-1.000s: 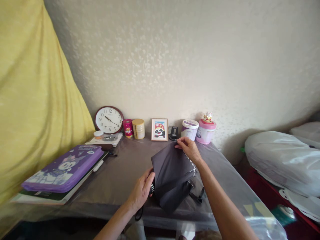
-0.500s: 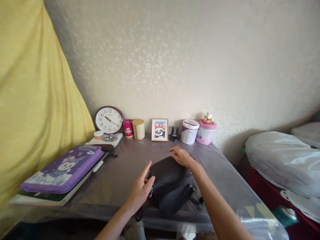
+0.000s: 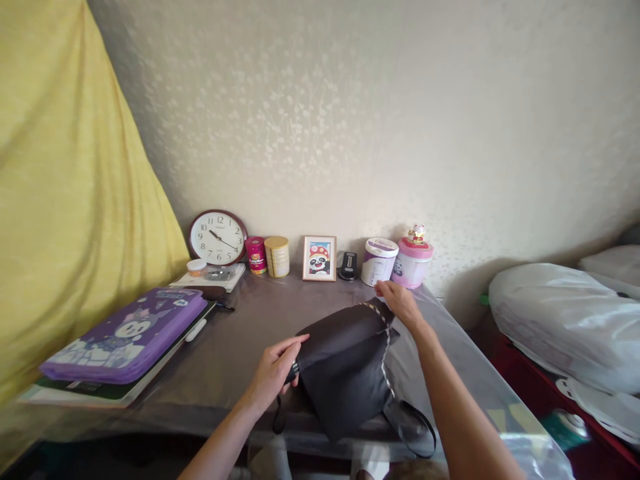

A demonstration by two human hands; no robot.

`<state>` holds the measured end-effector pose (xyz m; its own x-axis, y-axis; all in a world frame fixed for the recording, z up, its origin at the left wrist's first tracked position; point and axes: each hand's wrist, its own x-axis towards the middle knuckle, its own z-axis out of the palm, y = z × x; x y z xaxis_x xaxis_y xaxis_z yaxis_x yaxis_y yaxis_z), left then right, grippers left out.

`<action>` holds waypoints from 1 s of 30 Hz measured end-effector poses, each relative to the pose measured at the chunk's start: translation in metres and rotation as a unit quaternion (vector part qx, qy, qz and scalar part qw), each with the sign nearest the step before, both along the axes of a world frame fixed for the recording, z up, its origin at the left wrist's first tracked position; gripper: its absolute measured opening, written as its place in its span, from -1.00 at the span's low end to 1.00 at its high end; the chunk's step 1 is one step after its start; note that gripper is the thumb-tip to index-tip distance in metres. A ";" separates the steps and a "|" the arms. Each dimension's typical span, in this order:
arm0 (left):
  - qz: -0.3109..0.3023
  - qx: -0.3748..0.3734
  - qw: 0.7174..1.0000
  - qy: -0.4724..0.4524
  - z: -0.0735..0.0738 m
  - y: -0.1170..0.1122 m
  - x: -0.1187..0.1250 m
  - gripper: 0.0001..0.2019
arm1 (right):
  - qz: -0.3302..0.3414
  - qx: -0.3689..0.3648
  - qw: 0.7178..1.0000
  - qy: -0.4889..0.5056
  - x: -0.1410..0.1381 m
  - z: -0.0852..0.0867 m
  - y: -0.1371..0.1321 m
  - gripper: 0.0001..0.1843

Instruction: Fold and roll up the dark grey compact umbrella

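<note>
A black fabric bag (image 3: 345, 373) lies across the front of the table, with a pale speckled edging that looks like a zip curving along its right side. My left hand (image 3: 276, 367) is closed on the bag's left end, the index finger and thumb lying along the fabric and a small dark, ringed piece under the fingers. A thin black loop dangles below that hand. At the far right corner of the bag, my right hand (image 3: 400, 305) has its fingers curled; their exact grip is partly hidden. A black strap (image 3: 423, 427) hangs from the bag's lower right.
On the left, a purple zip case (image 3: 125, 340) rests on books. Along the wall stand a round clock (image 3: 219, 237), a pink tin (image 3: 256, 255), a yellow-lidded tin (image 3: 277, 257), a framed panda picture (image 3: 319, 259) and two tubs (image 3: 379, 262). White plastic bags (image 3: 560, 327) lie right.
My right hand has moved right, and the bag's right side has spread out with it, showing the speckled edging and strap. My left fingers have closed in on the left end.
</note>
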<state>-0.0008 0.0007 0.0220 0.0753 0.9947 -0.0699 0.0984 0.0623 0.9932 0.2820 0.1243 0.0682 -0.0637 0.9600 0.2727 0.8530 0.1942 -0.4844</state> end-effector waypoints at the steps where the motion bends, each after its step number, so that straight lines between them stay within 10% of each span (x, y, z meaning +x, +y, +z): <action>1: 0.011 0.000 1.000 -0.015 0.001 0.001 -0.002 -0.41 | -0.010 0.006 0.999 0.031 0.007 0.001 -0.001 -0.51; 7: 0.062 0.020 0.995 -0.076 0.008 0.005 -0.015 -0.44 | 0.039 -0.165 0.919 0.357 0.029 -0.015 -0.018 -0.71; 16: 0.097 0.049 0.988 -0.106 0.008 0.009 -0.024 -0.43 | 0.161 -0.356 0.871 0.298 0.019 -0.032 -0.035 -0.63; 30: 0.108 0.047 0.987 -0.112 0.009 0.010 -0.027 -0.42 | 0.197 -0.341 0.861 0.321 0.006 -0.033 -0.039 -0.66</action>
<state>-0.0273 0.0105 0.0310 -0.1355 0.9906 0.0176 -0.1292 -0.0352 0.9910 0.2876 0.0850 0.0354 -0.4667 0.8498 -0.2449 0.2990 -0.1090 -0.9480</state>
